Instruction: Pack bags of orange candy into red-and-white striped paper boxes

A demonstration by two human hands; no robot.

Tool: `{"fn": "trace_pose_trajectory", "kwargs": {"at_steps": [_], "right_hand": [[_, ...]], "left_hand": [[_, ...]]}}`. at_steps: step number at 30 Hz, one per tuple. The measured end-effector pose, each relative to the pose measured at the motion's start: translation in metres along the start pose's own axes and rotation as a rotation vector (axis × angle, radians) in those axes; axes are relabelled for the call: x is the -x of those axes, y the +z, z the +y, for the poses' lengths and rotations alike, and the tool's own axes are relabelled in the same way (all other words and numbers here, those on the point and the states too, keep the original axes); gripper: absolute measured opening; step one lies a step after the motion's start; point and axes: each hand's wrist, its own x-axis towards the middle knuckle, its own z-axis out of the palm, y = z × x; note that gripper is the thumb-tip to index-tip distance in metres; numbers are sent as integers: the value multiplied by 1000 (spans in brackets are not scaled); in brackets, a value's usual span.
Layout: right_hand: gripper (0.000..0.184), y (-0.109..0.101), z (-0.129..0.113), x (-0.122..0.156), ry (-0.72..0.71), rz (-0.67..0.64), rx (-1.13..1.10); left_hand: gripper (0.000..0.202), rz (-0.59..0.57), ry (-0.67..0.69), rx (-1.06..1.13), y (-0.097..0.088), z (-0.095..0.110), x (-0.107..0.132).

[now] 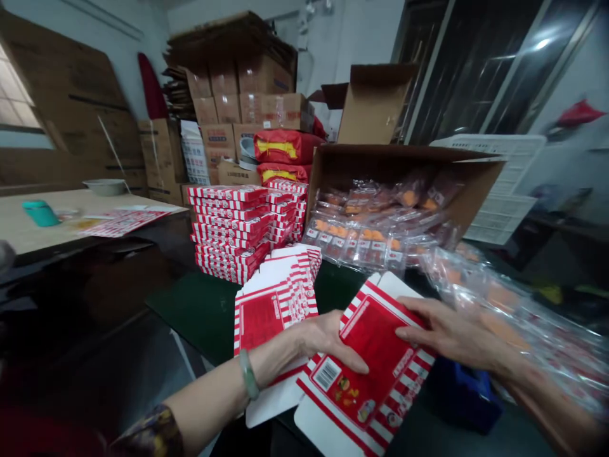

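Observation:
A flattened red-and-white striped carton (366, 355) with a barcode and open white flaps is held tilted in front of me. My left hand (333, 343), a green bangle on its wrist, grips its left side, thumb across the printed face. On the opposite edge my right hand (432, 327) has its thumb on the face and fingers toward the upper edge. Just left of it, partly behind my left forearm, lies a fanned pile of flat cartons (266, 317) of the same print. Fingers behind the carton are hidden.
Stacked filled striped boxes (231, 231) stand behind the pile. A large cardboard box (328, 171) on its side spills clear plastic packets (361, 244), more lying at right (504, 298). A blue container (469, 393) sits below my right wrist. A teal cup (40, 213) stands on the left table.

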Motion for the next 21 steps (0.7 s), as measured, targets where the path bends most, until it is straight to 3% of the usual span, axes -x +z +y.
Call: {"fn": "trace_pose_trajectory", "kwargs": {"at_steps": [3,6,9,12,15,16,18,20,21], "right_hand": [[26,-4,15,5,-4,216,153],[37,-4,20,8,-29,488,364],[40,0,20,13,-136,575,402],[37,6,18,19,-323,658,449],[26,16,18,23,-485,931,601],[24,23,21,24,-475,1080,633],[52,46,33,25,-302,1330,533],[86,78,51,22,-8,1374,213],[96,95,61,20,107,1290,15]], "left_hand": [[68,-72,3,234,14,-18,-20],[71,16,122,383,18,-36,-44],[77,80,180,371,13,-46,-65],[88,114,205,226,2,-37,-75],[86,90,283,93,-9,-18,-70],[81,80,311,73,-12,-12,-67],[72,85,363,66,-18,-3,-60],[67,107,410,71,-24,2,-56],[66,108,428,75,-27,4,-56]]}}
